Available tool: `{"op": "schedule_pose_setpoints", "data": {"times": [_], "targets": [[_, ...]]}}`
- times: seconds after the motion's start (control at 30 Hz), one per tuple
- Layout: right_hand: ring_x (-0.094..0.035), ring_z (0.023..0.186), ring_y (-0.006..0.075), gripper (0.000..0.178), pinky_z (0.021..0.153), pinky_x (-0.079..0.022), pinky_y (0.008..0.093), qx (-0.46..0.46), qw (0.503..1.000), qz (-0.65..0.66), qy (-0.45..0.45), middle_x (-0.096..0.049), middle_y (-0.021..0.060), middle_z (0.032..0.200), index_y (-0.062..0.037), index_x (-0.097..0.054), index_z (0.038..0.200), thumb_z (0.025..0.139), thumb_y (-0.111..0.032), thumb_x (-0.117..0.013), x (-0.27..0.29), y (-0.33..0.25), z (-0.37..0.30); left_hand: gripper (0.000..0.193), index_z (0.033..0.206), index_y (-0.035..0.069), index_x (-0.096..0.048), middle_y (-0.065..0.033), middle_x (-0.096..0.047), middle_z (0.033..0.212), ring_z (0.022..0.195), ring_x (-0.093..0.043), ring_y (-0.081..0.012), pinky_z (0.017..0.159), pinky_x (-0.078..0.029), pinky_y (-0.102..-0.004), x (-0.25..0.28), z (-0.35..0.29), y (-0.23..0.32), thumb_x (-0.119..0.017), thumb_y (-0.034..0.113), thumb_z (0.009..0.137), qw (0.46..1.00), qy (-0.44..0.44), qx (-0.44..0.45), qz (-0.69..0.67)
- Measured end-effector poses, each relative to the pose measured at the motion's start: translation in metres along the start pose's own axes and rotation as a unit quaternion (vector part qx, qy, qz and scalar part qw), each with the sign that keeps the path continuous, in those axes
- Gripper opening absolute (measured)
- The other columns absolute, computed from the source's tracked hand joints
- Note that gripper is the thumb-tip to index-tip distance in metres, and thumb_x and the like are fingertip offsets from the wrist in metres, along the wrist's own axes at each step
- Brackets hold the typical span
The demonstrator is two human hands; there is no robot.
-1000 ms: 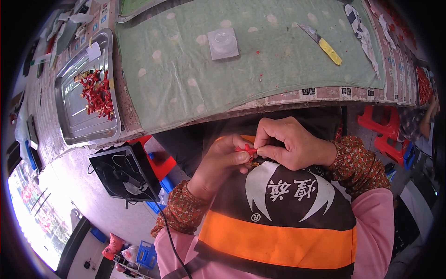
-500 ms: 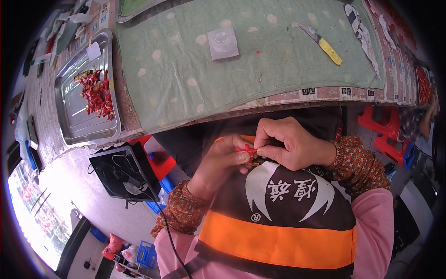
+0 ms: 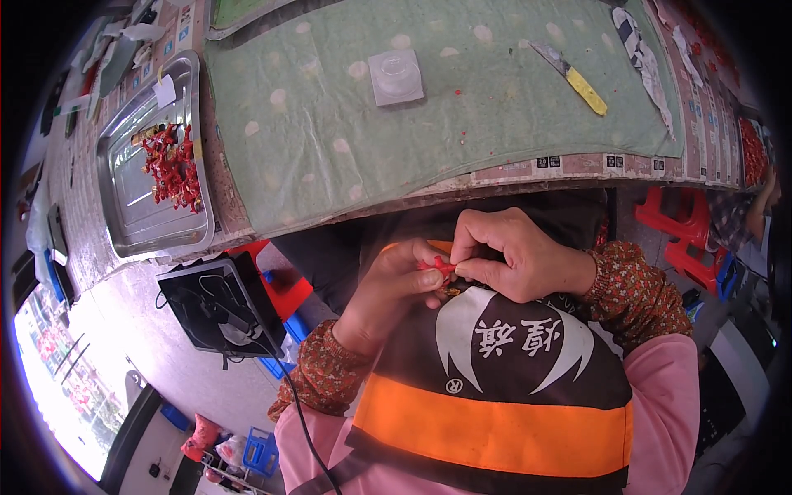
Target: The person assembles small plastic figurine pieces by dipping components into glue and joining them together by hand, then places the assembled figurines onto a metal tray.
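Above my lap, just off the table's near edge, my left hand (image 3: 402,276) is closed on a small red figure-like piece (image 3: 440,265) with thin limbs. A bit of gold colour shows under it. From the other side my right hand (image 3: 513,254) pinches the end of the same piece between thumb and forefinger. Much of the piece is hidden by the fingers, so its exact kind cannot be told. At the left a metal tray (image 3: 124,221) holds a heap of similar red pieces (image 3: 175,169) with some gold.
A green spotted cloth (image 3: 313,107) covers much of the table. On it lie a clear square plastic piece (image 3: 397,77), a yellow-handled knife (image 3: 582,87) and a crumpled striped cloth (image 3: 643,66). Red stools (image 3: 681,223) stand at the right, near another person's arm (image 3: 761,210). A black box (image 3: 219,305) hangs low left.
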State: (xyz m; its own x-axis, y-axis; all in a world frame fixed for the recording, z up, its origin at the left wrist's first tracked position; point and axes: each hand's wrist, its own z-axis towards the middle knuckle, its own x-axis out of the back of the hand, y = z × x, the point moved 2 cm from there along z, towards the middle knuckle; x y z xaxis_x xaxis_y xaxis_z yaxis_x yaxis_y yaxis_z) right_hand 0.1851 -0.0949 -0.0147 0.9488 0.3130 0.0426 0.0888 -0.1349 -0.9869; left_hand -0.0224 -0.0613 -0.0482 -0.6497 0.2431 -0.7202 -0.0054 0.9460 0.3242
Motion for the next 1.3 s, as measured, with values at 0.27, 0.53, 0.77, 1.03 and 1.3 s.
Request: {"op": "schedule_pose_setpoints", "data": {"times": [0.27,0.53,0.77,1.03,1.3], "targets": [[-0.063,0.067,0.0144,0.012,0.062,-0.049,0.0285,-0.028,0.999,0.032,0.0,-0.062,0.0063,0.074,-0.0012,-0.057,0.087,0.084,0.0,-0.069,0.004,0.0,0.002,0.013,0.1,0.007,-0.061,-0.0045,-0.065,0.096,0.08,-0.062,-0.0112,0.067,-0.052,-0.024,-0.001,0.0,0.003,-0.069,0.012,0.092,1.0,0.003,-0.016,-0.004],[-0.059,0.071,0.0068,0.007,0.062,-0.048,0.0221,-0.091,0.976,0.199,-0.014,-0.062,0.0014,0.082,-0.0008,-0.059,0.094,0.092,-0.005,-0.065,0.008,0.0,0.005,0.027,0.113,0.007,-0.057,-0.0066,-0.065,0.1,0.08,-0.061,-0.0121,0.068,-0.051,-0.0254,-0.009,-0.002,0.01,-0.069,0.019,0.092,1.0,0.003,-0.022,-0.016],[-0.058,0.073,0.0045,0.007,0.061,-0.046,0.0189,-0.143,0.966,0.214,-0.033,-0.061,0.0004,0.083,-0.0017,-0.059,0.096,0.095,-0.008,-0.063,0.013,0.0,0.006,0.032,0.114,0.005,-0.056,-0.0082,-0.066,0.103,0.081,-0.06,-0.0124,0.07,-0.051,-0.0264,-0.006,-0.002,0.01,-0.068,0.026,0.092,1.0,-0.002,-0.001,0.003],[-0.057,0.075,0.007,0.01,0.067,-0.047,0.024,-0.04,0.995,0.092,-0.003,-0.062,0.0005,0.084,-0.0014,-0.059,0.097,0.092,-0.006,-0.066,0.012,0.002,0.006,0.028,0.111,0.006,-0.058,-0.0077,-0.067,0.101,0.079,-0.062,-0.0116,0.069,-0.052,-0.0252,-0.007,-0.003,0.011,-0.069,0.024,0.092,1.0,0.016,0.006,0.005],[-0.059,0.071,0.0121,0.009,0.065,-0.047,0.0273,-0.03,0.999,0.02,-0.006,-0.063,0.0053,0.08,-0.0009,-0.059,0.093,0.089,-0.004,-0.067,0.012,-0.005,0.008,0.021,0.106,0.008,-0.059,-0.0077,-0.067,0.099,0.077,-0.061,-0.0106,0.066,-0.051,-0.0245,-0.007,-0.002,0.01,-0.069,0.02,0.092,1.0,0.027,0.009,-0.006]]}}
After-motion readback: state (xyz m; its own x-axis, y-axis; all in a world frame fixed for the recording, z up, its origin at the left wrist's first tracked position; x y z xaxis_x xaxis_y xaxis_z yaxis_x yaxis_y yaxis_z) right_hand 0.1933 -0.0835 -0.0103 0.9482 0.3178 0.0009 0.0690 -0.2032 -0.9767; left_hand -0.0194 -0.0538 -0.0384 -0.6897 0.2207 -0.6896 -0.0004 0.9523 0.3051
